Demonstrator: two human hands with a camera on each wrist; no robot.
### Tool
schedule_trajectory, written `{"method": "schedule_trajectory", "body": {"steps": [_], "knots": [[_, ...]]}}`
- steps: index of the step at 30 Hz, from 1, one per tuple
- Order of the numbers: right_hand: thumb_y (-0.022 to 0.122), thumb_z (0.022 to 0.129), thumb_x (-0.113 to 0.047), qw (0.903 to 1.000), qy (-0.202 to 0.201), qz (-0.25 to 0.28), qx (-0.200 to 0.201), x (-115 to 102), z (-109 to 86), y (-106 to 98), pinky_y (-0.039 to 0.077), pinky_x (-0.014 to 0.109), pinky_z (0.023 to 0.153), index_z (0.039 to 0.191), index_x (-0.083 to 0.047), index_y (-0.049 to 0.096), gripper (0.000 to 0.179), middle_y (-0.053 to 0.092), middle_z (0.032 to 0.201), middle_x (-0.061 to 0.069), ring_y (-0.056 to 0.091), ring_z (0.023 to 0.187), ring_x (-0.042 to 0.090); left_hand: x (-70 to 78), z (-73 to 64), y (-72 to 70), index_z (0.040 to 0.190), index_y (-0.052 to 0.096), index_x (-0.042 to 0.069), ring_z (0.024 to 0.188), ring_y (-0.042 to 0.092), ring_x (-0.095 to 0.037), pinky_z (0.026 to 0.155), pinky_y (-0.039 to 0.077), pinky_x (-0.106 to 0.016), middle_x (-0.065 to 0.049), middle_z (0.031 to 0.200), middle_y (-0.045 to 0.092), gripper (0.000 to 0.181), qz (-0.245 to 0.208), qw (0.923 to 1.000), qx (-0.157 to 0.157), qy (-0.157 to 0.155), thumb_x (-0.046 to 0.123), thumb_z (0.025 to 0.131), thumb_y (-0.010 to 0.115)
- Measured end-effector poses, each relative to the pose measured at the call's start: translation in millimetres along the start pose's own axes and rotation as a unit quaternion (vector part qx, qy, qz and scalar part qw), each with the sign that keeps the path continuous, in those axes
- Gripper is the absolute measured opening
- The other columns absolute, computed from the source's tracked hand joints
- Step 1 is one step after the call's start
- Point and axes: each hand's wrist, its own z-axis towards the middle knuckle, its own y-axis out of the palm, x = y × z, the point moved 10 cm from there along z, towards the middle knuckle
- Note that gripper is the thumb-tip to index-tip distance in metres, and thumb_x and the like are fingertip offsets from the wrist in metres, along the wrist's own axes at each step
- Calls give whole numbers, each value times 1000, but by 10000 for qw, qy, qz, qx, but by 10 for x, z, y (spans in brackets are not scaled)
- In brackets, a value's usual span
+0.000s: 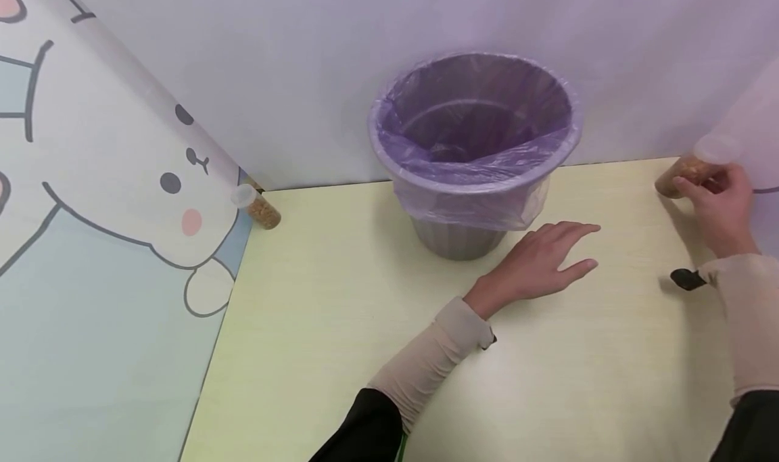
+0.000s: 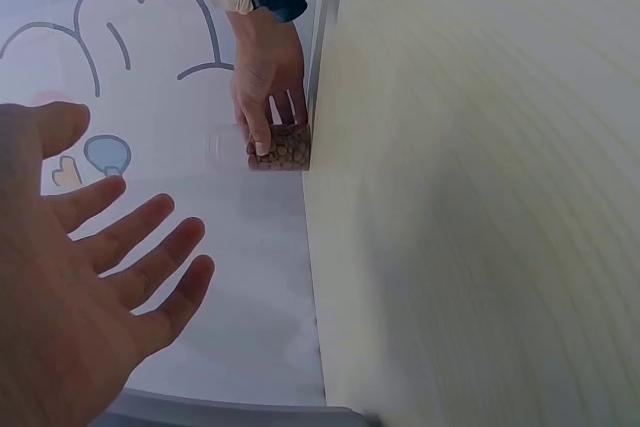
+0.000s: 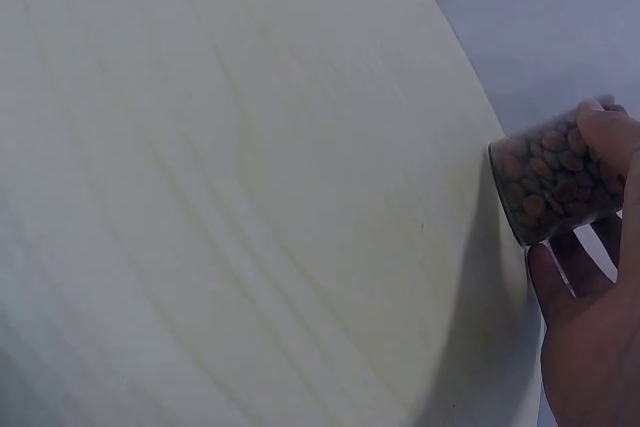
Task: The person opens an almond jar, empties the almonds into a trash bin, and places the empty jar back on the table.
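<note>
At the far right corner of the table my right hand (image 1: 725,208) grips a clear jar (image 1: 672,178) of brown nuts with a pale lid. In the right wrist view thumb and fingers wrap the jar (image 3: 550,175); its base is at the table's edge, and whether it bears on the table I cannot tell. My left hand (image 1: 538,262) hovers over the table in front of the bin, fingers spread and holding nothing. The left wrist view also shows this spread hand (image 2: 90,277), with the right hand and jar beyond.
A grey bin (image 1: 459,239) lined with a purple bag (image 1: 475,201) stands at the table's back middle. Another lidded jar (image 1: 264,213) with brown contents is at the back left corner. Pale curtains (image 1: 274,76) and a cartoon-printed sheet (image 1: 109,354) border the table (image 1: 292,354).
</note>
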Motion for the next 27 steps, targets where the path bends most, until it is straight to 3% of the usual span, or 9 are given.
{"method": "schedule_trajectory", "body": {"steps": [4, 10, 15, 20, 27], "knots": [[72, 97, -9, 9969, -34, -720, -302, 10, -39, 17, 40, 0, 91, 126, -27, 56, 37, 54, 118, -21, 51, 118, -4, 16, 69, 12, 163, 28, 38, 144, 39, 2, 116, 36, -18, 21, 163, 37, 62, -93, 9999, -46, -96, 57, 107, 46], [72, 96, -4, 9958, -106, -691, -595, -88, -203, 98, 44, -1, 88, 123, -24, 56, 37, 55, 116, -18, 52, 118, -3, 15, 188, 42, 163, 25, 40, 143, 39, 3, 114, 37, -18, 23, 162, 36, 62, -203, 9993, -103, -290, 58, 107, 46], [71, 93, 6, 9954, -444, -7, -844, -183, -383, 171, 48, 0, 86, 119, -16, 60, 36, 58, 110, -10, 56, 111, 0, 28, 275, 125, 164, 22, 43, 141, 40, 4, 115, 37, -19, 24, 162, 34, 63, -324, 9983, -279, -399, 58, 107, 45], [67, 89, 20, 9837, -701, 1063, -1269, -281, -566, 293, 53, 4, 85, 121, -6, 62, 41, 65, 108, -3, 61, 106, 5, 50, 336, 161, 164, 20, 43, 142, 39, 4, 117, 37, -20, 26, 163, 32, 64, -316, 9978, -343, -473, 59, 107, 45], [63, 88, 25, 9760, -918, 949, -1732, -383, -830, 459, 52, 5, 90, 146, -6, 55, 66, 67, 122, -5, 61, 108, 3, 71, 386, 162, 165, 19, 42, 145, 38, 4, 119, 34, -18, 26, 164, 30, 66, -376, 9977, -334, -461, 58, 107, 46]]}}
